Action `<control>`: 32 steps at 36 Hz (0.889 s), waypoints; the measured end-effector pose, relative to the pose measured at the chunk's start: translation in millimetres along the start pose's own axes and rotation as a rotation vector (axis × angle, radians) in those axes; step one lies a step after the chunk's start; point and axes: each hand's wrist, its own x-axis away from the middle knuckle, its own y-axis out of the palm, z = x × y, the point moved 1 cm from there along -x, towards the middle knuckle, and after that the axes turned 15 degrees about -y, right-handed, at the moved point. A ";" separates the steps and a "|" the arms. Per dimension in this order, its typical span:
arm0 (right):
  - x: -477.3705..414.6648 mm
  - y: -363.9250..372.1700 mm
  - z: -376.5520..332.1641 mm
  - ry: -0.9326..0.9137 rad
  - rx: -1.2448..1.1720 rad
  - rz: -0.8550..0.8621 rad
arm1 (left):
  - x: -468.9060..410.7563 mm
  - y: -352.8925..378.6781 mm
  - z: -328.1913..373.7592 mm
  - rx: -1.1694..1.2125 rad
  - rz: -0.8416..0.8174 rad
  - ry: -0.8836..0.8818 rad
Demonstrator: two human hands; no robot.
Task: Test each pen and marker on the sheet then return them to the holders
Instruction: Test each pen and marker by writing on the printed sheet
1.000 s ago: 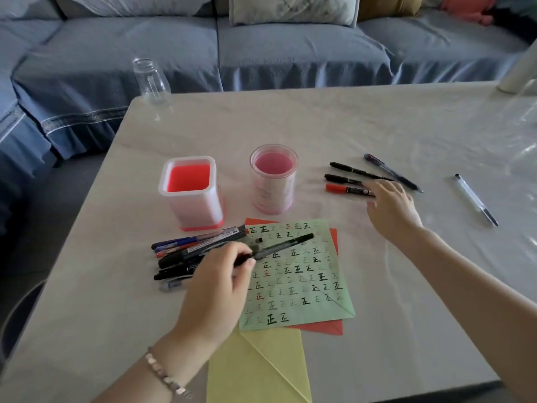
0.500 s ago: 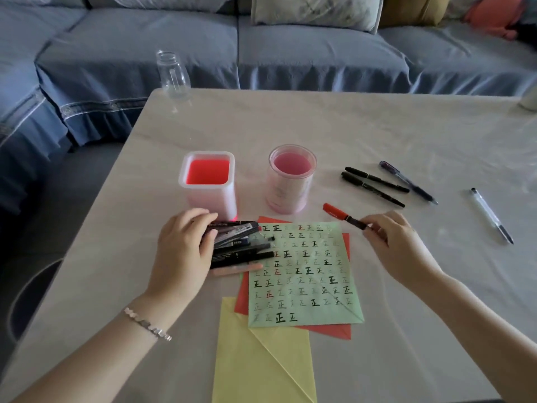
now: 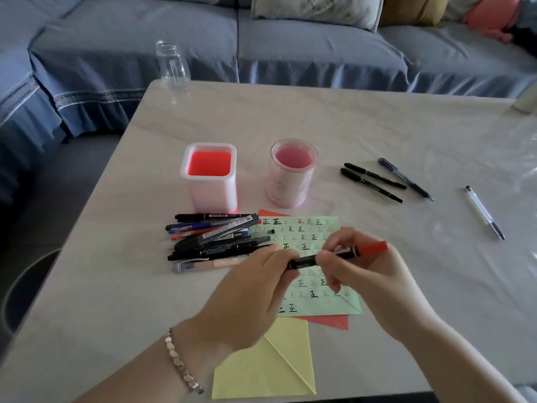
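Your left grip [image 3: 255, 289] and right grip [image 3: 374, 274] both pinch the red marker [image 3: 305, 260], just above the sheet [image 3: 305, 228]. It looks like cap-off time. Next, pull a cap off, make a mark, then drop it in a holder [image 3: 213, 193].

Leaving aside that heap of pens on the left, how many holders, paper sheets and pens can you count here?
Holders: 2, the square holder and the round holder.
Paper sheets: 3, green sheet, red sheet, yellow sheet.
Loose pens on the right: 4, two black markers, dark blue pen, clear pen.
Held: 1, red-capped marker.
Total: 10.
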 end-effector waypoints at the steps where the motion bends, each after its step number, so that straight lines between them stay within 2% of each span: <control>1: 1.3 5.9 3.6 0.008 0.046 0.003 | 0.4 0.8 2.1 0.017 -0.034 -0.014; 5: 3.8 24.3 17.9 0.063 0.026 0.089 | 2.7 0.6 8.9 0.053 -0.093 0.004; 7: 3.9 28.1 20.1 0.064 -0.011 0.109 | 4.2 -1.8 10.7 0.149 -0.141 -0.030; 14: 9.1 26.5 27.7 -0.056 -0.061 0.023 | 7.4 -7.1 15.1 0.400 -0.341 -0.186; 19: 17.5 20.8 36.0 -0.110 -0.043 -0.069 | 9.8 -8.2 15.6 0.442 -0.481 -0.231; 21: 20.5 20.3 39.6 -0.090 -0.034 -0.063 | 12.1 -8.1 14.7 0.355 -0.502 -0.228; 24: 22.2 16.9 45.6 -0.039 -0.048 0.159 | 16.5 -5.7 2.1 -0.011 -0.346 -0.217; 27: 21.5 5.5 49.5 -0.003 -0.001 0.378 | 20.7 -0.4 -23.0 -0.197 -0.106 -0.274; 30: 23.3 -2.7 53.1 0.040 0.050 0.442 | 25.0 3.8 -50.3 -0.384 0.105 -0.235; 32: 26.6 -4.9 56.4 0.060 0.074 0.453 | 29.6 8.7 -63.7 -0.466 0.187 -0.201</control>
